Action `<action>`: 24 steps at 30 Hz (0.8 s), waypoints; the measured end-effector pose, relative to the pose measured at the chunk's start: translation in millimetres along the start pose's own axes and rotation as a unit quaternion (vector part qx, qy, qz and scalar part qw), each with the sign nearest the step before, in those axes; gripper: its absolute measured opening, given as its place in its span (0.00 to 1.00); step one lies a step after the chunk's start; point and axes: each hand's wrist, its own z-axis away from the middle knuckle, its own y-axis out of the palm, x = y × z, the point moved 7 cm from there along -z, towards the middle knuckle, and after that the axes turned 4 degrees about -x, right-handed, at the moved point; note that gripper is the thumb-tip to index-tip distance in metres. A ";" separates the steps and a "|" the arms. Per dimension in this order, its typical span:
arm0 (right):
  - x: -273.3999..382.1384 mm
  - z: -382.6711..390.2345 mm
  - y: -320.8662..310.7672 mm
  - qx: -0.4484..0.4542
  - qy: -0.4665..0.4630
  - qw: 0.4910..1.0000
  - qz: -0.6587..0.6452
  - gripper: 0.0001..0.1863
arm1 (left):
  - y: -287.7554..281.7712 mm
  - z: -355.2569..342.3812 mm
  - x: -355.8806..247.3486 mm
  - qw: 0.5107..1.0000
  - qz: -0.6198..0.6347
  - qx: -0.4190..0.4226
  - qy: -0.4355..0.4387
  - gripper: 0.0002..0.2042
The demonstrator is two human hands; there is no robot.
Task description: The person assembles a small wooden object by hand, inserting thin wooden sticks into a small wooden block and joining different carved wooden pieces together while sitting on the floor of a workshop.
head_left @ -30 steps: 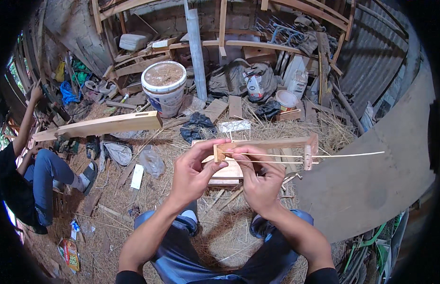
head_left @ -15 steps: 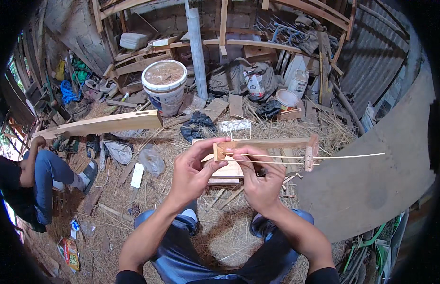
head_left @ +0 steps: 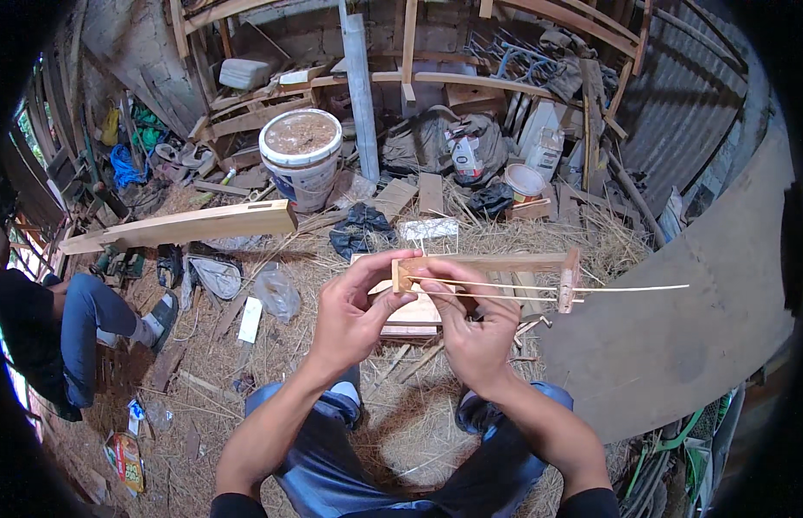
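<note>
My left hand (head_left: 349,315) is closed around the end of a small light wooden block (head_left: 402,275) in the middle of the view. Just right of it, my right hand (head_left: 479,337) pinches two thin pale sticks (head_left: 634,288) against that block, with their near ends at its face and their long ends pointing right. Behind the sticks runs a wooden rail (head_left: 513,261), meeting a short upright piece (head_left: 568,279) at the right. Some flat boards (head_left: 406,329) lie under my hands. The exact contact at the stick tips is too small to make out.
A long plank (head_left: 177,230) crosses the left. A co-worker (head_left: 99,319) sits at far left. A white bucket (head_left: 299,138), bags (head_left: 470,155) and scrap wood lie behind on straw. A grey sheet (head_left: 669,345) fills the right, beside corrugated metal (head_left: 677,112).
The co-worker's raised arm has come down toward their knee. My hands stay nearly in place; the longer stick's far end has shifted slightly down and to the left.
</note>
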 end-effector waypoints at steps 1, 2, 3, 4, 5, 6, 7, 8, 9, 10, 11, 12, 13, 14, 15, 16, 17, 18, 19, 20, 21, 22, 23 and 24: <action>0.2 2.4 -0.1 -0.003 0.042 0.999 0.000 0.09 | -1.9 0.1 -1.0 1.000 0.002 -0.008 -0.002 0.19; -2.2 4.7 0.2 -0.005 0.083 0.997 0.001 0.10 | -5.3 -0.3 -1.9 1.000 -0.008 -0.017 0.008 0.19; -1.6 5.4 2.6 0.005 0.074 0.997 -0.004 0.10 | -9.2 -1.2 -1.7 0.999 -0.018 -0.025 0.018 0.20; -1.5 6.2 2.5 0.014 0.066 0.998 -0.006 0.10 | -10.9 -1.9 -1.6 0.999 -0.024 -0.033 0.027 0.20; -0.8 6.6 2.9 0.023 0.058 0.998 -0.008 0.10 | -11.6 -2.9 -2.5 0.999 -0.025 -0.035 0.032 0.19; 0.8 5.3 3.0 0.023 0.049 0.999 0.003 0.11 | -12.2 -4.2 -3.5 0.998 -0.027 -0.038 0.038 0.19; 2.1 3.3 4.7 0.024 0.041 0.999 0.012 0.11 | -13.2 -4.4 -4.2 0.998 -0.030 -0.041 0.043 0.19; 3.2 2.3 5.6 0.025 0.033 0.999 0.022 0.12 | -13.3 -3.7 -4.0 0.998 -0.031 -0.043 0.042 0.19; 0.7 2.7 5.7 0.024 0.040 0.999 0.020 0.11 | -13.0 -2.6 -3.8 0.998 -0.033 -0.044 0.042 0.19; -2.3 2.9 5.1 0.022 0.046 0.998 0.020 0.11 | -12.1 -2.3 -4.0 0.998 -0.033 -0.045 0.043 0.19; -4.2 3.1 4.6 0.020 0.053 0.998 0.020 0.10 | -11.0 -2.2 -5.0 0.997 -0.034 -0.046 0.045 0.19; -3.9 2.9 4.0 0.015 0.052 0.998 0.017 0.10 | -10.0 -2.2 -6.3 0.997 -0.035 -0.046 0.047 0.19; -3.9 3.0 3.7 0.011 0.053 0.998 0.014 0.09 | -9.5 -1.9 -6.7 0.997 -0.036 -0.046 0.049 0.19; -4.0 3.2 3.3 0.007 0.053 0.999 0.011 0.09 | -9.2 -1.8 -6.8 0.997 -0.039 -0.043 0.053 0.19; -2.7 3.2 2.9 0.012 0.047 0.999 0.021 0.08 | -9.0 -1.9 -6.7 0.997 -0.042 -0.040 0.057 0.19; -1.3 3.1 1.7 0.017 0.042 0.998 0.031 0.08 | -8.8 -1.8 -6.3 0.996 -0.045 -0.038 0.061 0.19; -0.1 3.2 1.3 0.022 0.037 0.998 0.041 0.08 | -8.3 -1.6 -6.0 0.997 -0.041 -0.038 0.058 0.19; 0.5 2.8 1.0 0.019 0.035 0.998 0.040 0.08 | -7.3 -1.4 -6.3 0.997 -0.036 -0.039 0.055 0.19; 1.4 2.0 0.9 0.015 0.032 0.999 0.039 0.08 | -6.8 -1.5 -6.8 0.997 -0.032 -0.038 0.052 0.19; 1.9 1.6 0.7 0.010 0.029 0.999 0.037 0.08 | -6.7 -1.5 -7.6 0.997 -0.034 -0.038 0.056 0.19; 0.1 2.2 0.8 0.010 0.033 0.999 0.032 0.08 | -6.7 -1.5 -8.2 0.997 -0.035 -0.038 0.060 0.19; -2.6 2.8 0.6 0.009 0.038 0.999 0.029 0.08 | -6.3 -1.6 -8.9 0.997 -0.035 -0.037 0.064 0.19; -4.2 3.2 0.4 0.008 0.042 0.999 0.025 0.08 | -5.9 -1.7 -9.1 0.997 -0.037 -0.036 0.061 0.19; -2.1 2.8 0.2 0.007 0.035 0.999 0.024 0.08 | -5.7 -1.7 -9.6 0.997 -0.038 -0.035 0.058 0.19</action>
